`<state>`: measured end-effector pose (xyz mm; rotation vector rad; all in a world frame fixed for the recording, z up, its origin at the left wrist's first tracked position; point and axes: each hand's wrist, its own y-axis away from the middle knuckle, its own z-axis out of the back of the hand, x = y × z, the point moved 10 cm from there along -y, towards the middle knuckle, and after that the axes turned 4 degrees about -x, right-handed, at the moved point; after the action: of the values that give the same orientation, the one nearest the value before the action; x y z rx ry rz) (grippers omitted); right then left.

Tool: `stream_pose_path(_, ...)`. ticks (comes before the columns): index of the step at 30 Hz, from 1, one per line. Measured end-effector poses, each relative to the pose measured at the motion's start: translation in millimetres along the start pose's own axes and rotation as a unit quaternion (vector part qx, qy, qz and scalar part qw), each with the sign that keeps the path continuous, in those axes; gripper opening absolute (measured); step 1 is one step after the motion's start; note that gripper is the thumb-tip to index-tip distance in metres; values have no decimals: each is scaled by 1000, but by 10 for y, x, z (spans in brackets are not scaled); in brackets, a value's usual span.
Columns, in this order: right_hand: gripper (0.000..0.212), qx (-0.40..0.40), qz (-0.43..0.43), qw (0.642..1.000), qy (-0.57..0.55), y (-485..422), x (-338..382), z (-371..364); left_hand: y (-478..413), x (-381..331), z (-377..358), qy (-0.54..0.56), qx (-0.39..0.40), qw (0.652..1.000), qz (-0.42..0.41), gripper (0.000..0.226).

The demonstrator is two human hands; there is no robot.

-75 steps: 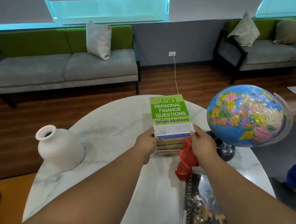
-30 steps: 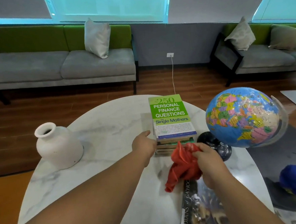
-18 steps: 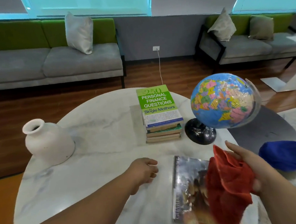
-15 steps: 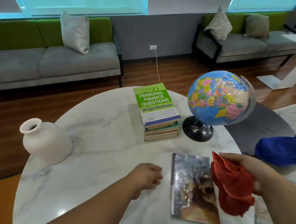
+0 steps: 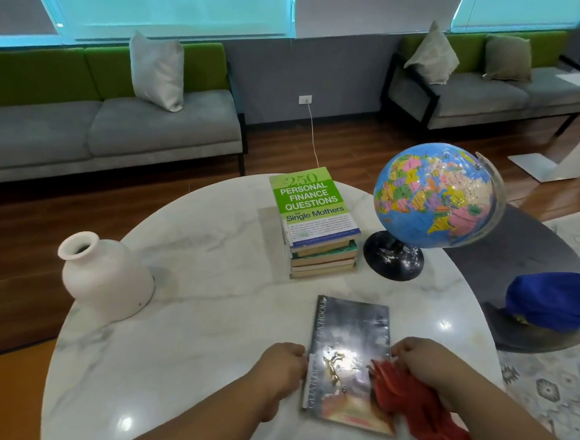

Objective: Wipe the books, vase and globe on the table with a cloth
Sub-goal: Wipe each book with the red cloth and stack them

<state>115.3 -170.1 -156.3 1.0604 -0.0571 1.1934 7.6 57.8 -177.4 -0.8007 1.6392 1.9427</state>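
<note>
Cloth in grip of right hand; left hand, curled, on edge of book.

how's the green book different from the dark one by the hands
The green book tops a stack farther back; the dark book lies alone near the front. The green book's cover is bright, the dark book's murky and glossy. The left hand grips the dark book; nothing touches the green book. Both lie flat.
</note>
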Motion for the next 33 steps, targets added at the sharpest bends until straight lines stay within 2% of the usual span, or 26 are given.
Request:
stream_pose_path(3, 21, 31, 10, 998, -53, 103, 236, -205, 110, 49, 206, 39, -8, 999, -3, 17)
stream_pose_path(8, 29, 96, 49, 992, -72, 219, 577, -621, 322, 283, 579, 123, -38, 991, -21, 35)
stream_pose_path(13, 35, 154, 93, 984, -10, 306, 709, -1025, 513, 499, 969, 168, -87, 981, -30, 59)
stream_pose_path(16, 25, 89, 157, 983, 36, 282, 881, -976, 550, 652, 1223, 162, -142, 976, -37, 65)
stream_pose_path(19, 29, 13, 228, 972, 61, 312, 1119, -898, 630, 788, 1425, 152, -190, 969, -34, 65)
stream_pose_path(22, 42, 41, 251, 966, 43, 384, 1139, -1061, 704, 849, 1485, 126, -200, 971, -45, 55)
stream_pose_path(23, 48, 57, 266, 959, 77, 402, 1079, -1160, 727, 839, 1467, 107, -194, 974, -52, 54)
stream_pose_path(25, 60, 64, 330, 916, 218, 462, 950, -1388, 777, 786, 1407, 58, -172, 981, -71, 59)
stream_pose_path(26, 62, 57, 360, 892, 269, 490, 907, -1476, 804, 743, 1389, 31, -161, 983, -85, 63)
stream_pose_path(27, 60, 44, 371, 884, 279, 499, 893, -1500, 828, 688, 1369, 10, -150, 983, -102, 67)
stream_pose_path(31, 53, -27, 342, 927, 154, 443, 1123, -1334, 865, 589, 1361, -52, -143, 976, -154, 77)
stream_pose_path(33, 52, -49, 378, 911, 158, 534, 1323, -1339, 851, 596, 1376, -64, -152, 971, -171, 80)
